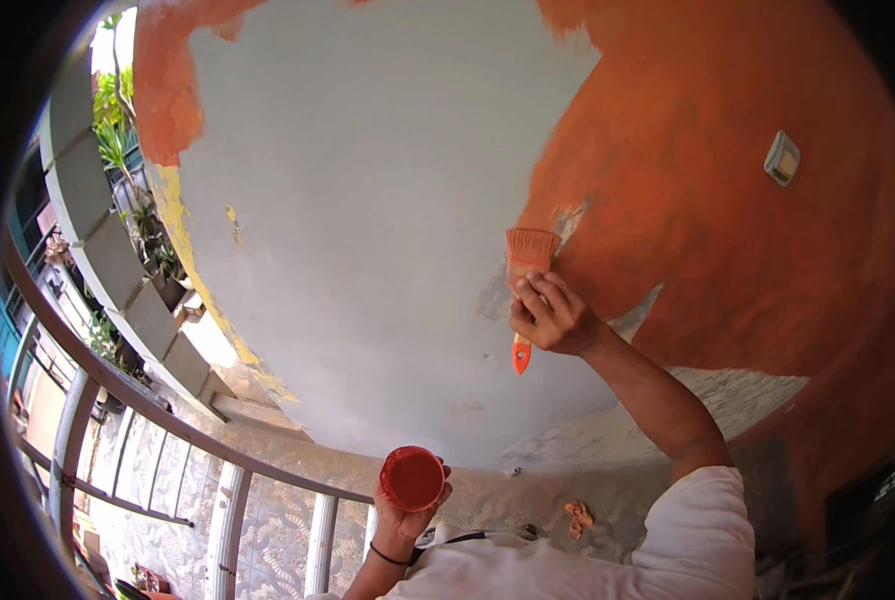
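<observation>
My right hand [555, 315] is closed round a flat paintbrush [530, 250], gripping it by its ferrule and handle. The bristles point up and are coated in orange paint; the orange handle end hangs below my fingers. Behind the brush is the wall [368, 200], bare grey at the middle and left. Orange paint [688, 230] covers its right side, with rough scraped plaster along the lower border. Whether the bristles touch the wall I cannot tell. Lower down, my left hand [405, 522] holds a round cup of red-orange paint [413, 478], its open top facing up.
A metal railing [218, 455] curves along the left, with a patterned tile floor [283, 520] beyond it. Potted plants [158, 235] stand past the wall's left edge. A light switch [783, 158] sits on the orange area. A crumpled orange scrap [578, 519] lies on the floor.
</observation>
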Available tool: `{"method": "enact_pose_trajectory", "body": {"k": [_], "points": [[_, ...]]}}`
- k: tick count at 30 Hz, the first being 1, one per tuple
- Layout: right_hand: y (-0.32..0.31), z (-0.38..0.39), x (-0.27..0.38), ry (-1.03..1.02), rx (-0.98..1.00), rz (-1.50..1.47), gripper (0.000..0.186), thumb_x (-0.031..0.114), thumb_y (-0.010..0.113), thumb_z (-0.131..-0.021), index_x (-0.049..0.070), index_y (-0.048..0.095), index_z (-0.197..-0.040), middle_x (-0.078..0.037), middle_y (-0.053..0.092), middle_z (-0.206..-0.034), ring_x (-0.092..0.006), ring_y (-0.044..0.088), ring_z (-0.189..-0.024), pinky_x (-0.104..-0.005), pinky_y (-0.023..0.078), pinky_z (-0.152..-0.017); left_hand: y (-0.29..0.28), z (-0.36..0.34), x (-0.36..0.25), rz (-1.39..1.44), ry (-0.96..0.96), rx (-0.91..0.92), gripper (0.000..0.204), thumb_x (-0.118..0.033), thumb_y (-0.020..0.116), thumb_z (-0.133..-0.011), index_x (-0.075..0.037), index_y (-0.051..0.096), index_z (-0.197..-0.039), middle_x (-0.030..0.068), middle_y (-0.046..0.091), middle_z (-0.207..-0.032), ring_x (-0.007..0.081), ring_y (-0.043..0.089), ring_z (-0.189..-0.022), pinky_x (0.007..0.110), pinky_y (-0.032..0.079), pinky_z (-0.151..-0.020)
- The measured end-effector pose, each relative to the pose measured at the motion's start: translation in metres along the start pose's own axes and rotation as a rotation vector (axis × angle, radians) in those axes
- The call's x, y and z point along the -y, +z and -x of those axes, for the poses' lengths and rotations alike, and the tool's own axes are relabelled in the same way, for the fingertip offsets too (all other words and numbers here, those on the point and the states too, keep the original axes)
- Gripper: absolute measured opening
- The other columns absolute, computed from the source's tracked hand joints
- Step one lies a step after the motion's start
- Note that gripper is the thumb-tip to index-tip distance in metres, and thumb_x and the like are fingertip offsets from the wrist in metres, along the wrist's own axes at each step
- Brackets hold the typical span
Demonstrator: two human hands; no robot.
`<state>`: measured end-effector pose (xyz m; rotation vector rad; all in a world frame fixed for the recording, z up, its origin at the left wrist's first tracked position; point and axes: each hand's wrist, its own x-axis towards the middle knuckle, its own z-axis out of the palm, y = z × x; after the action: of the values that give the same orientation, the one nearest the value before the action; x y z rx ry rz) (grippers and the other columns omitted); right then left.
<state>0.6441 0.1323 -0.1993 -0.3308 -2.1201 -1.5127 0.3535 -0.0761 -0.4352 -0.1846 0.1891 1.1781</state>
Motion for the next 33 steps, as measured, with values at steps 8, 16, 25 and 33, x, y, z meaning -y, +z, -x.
{"method": "enact_pose_trajectory", "body": {"k": [8,16,25,33], "points": [[0.011,0.036,0.085,0.258,0.130,-0.628,0.017,0.006,0.079,-0.080,0.012,0.066,-0.090,-0.005,0.070,-0.102,-0.0210,0.073,-0.085,-0.0336,0.063,-0.071,0.008,0.013,-0.004,-0.013,0.010,0.000,0.051,-0.047,0.051,-0.107,-0.004,0.069,-0.126,0.0247,0.073,-0.120,0.0446,0.069,-0.109,0.050,0.055,-0.071],[-0.012,-0.009,-0.059,0.254,-0.042,-0.631,0.029,-0.007,0.082,-0.081,0.008,0.070,-0.101,-0.006,0.070,-0.099,-0.0225,0.067,-0.077,-0.0325,0.057,-0.058,-0.015,0.012,0.002,-0.025,-0.034,0.118,0.052,-0.045,0.063,-0.103,-0.002,0.069,-0.132,0.0223,0.069,-0.129,0.0396,0.063,-0.121,0.049,0.059,-0.087],[-0.031,-0.026,-0.111,0.151,-0.057,-0.517,0.034,-0.014,0.078,-0.080,0.007,0.067,-0.104,-0.010,0.069,-0.100,-0.0269,0.071,-0.081,-0.0345,0.059,-0.061,-0.017,0.008,-0.004,0.045,0.011,0.094,0.056,-0.046,0.054,-0.108,0.001,0.065,-0.136,0.0265,0.069,-0.129,0.0462,0.066,-0.122,0.058,0.063,-0.090],[-0.059,-0.049,-0.131,0.092,-0.209,-0.152,0.027,-0.009,0.082,-0.083,0.006,0.072,-0.104,-0.013,0.072,-0.107,-0.0286,0.075,-0.094,-0.0372,0.064,-0.072,-0.017,0.016,-0.003,0.092,-0.006,0.130,0.058,-0.049,0.052,-0.110,0.000,0.065,-0.137,0.0275,0.069,-0.132,0.0490,0.066,-0.125,0.062,0.062,-0.096]]}}
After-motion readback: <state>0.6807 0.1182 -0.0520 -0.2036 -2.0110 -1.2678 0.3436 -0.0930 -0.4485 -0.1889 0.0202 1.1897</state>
